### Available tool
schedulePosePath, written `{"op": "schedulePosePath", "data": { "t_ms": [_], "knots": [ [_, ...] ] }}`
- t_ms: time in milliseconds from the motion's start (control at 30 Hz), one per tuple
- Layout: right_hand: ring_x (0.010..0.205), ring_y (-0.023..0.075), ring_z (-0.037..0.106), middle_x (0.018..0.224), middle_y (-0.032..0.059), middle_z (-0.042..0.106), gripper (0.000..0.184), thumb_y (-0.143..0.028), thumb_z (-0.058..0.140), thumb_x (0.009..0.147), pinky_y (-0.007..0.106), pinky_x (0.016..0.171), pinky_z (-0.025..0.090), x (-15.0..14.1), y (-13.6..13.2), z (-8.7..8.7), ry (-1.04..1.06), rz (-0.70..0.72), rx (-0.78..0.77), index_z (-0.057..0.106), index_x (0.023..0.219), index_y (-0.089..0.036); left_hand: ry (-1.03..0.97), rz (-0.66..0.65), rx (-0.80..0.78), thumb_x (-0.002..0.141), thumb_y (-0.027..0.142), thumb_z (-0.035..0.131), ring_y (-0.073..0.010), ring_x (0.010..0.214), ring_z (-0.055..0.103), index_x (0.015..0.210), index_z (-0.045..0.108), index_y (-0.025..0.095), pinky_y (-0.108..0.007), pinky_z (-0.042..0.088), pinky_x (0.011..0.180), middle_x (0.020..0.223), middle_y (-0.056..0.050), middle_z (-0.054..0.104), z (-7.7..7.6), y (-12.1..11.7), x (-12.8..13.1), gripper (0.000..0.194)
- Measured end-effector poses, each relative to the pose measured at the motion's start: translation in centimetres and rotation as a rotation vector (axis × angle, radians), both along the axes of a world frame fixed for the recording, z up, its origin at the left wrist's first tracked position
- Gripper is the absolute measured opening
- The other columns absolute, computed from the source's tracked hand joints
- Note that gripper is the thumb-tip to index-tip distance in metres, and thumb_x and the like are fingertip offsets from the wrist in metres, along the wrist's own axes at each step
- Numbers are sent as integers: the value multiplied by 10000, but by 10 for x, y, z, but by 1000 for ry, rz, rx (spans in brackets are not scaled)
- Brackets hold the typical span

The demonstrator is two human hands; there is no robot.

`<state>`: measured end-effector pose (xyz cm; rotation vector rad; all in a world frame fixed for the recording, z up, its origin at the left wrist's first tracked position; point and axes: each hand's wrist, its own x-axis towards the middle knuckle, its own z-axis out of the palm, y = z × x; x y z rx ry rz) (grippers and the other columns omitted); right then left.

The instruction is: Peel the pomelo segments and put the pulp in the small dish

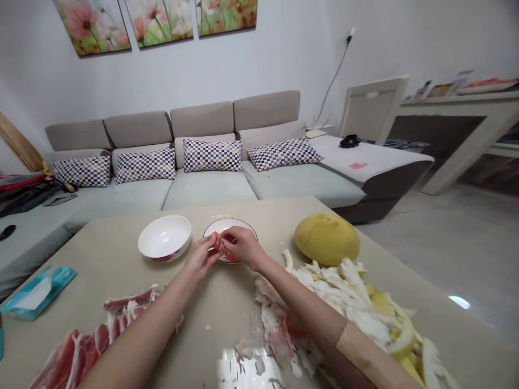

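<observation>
Over a dark-rimmed white plate (227, 222), my left hand (201, 256) is closed around a piece of red pomelo flesh (218, 241). My right hand (245, 246) pinches at the same piece from the other side, fingertips close to the left ones. More red flesh (229, 256) shows on the plate under my hands, partly hidden by them. Left of the plate stands a white bowl (165, 237). Pomelo segments (95, 343) in their pale skins lie in a row by my left forearm, which covers part of them.
A whole yellow pomelo (326, 239) sits at the table's right side. Before it spreads a heap of white and yellow peel (344, 292), with torn membranes (275, 329) beside my right forearm. A blue tissue pack (40, 292) lies at the left edge. Behind the table (219, 308) is a sofa (206, 189).
</observation>
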<state>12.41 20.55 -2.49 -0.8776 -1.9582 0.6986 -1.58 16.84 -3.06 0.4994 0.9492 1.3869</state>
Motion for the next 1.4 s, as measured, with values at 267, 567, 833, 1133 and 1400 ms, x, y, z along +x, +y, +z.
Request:
{"op": "schedulePosePath", "data": {
  "t_ms": [267,567,833,1133,1400],
  "knots": [
    [691,165,587,730,31,673,112,-161,569,729,261,674,442,0,7,-3,-71,-114,-12,676,720,-193,57,148,5,816,190,673,-74,616,600,806,647,149,-243,551,729,680,7,632,-7,6,-8,49],
    [837,217,649,978,98,718,195,-151,581,741,322,794,469,19,21,-5,-113,-160,-167,732,863,-165,66,-54,64,754,155,725,-135,735,630,831,684,130,-342,546,838,742,-39,641,2,-15,-8,91],
    [758,176,661,834,33,735,246,-399,687,735,260,693,493,14,-4,25,-30,89,-314,721,856,-187,269,-81,233,686,259,791,-171,887,628,930,701,141,-335,477,910,928,-60,685,3,-27,-3,286],
    [708,178,646,761,41,710,204,-340,724,685,261,631,492,15,-4,25,119,109,-509,709,784,-162,322,-83,260,673,313,789,-181,881,630,902,703,146,-363,477,910,920,-61,685,6,-30,-1,296],
    [762,170,653,855,64,711,325,-408,726,698,288,720,530,12,2,5,303,172,-652,708,883,-142,303,-73,265,684,317,779,-154,851,614,888,698,156,-336,489,889,879,-37,662,1,-26,-4,272]
  ]
}}
